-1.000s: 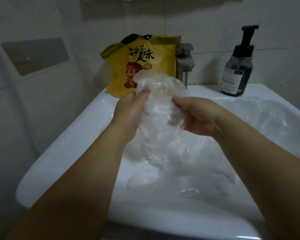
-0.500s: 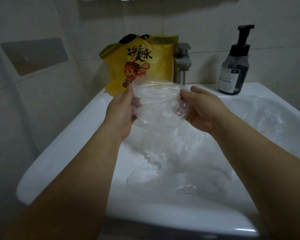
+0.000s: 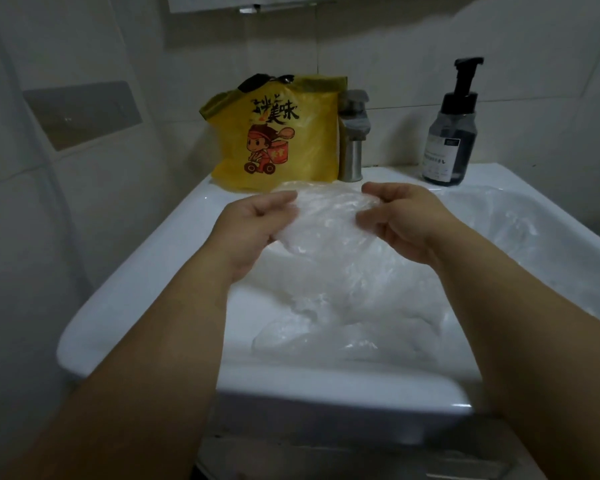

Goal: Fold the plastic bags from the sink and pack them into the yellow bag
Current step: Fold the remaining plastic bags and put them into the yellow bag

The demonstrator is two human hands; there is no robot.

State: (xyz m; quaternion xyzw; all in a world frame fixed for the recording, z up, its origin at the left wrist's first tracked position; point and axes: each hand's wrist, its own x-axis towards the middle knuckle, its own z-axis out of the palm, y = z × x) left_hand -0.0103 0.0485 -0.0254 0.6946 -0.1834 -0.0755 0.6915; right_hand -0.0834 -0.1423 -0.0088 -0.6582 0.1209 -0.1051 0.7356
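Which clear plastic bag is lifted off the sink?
The bag held between left hand and right hand; the other bags lie crumpled in the sink.

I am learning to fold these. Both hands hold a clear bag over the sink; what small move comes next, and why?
Probably bring the left hand over to the right hand, folding the clear crinkled plastic bag in half: it is spread wide between them, each gripping one side, and not yet folded for the yellow printed plastic bag.
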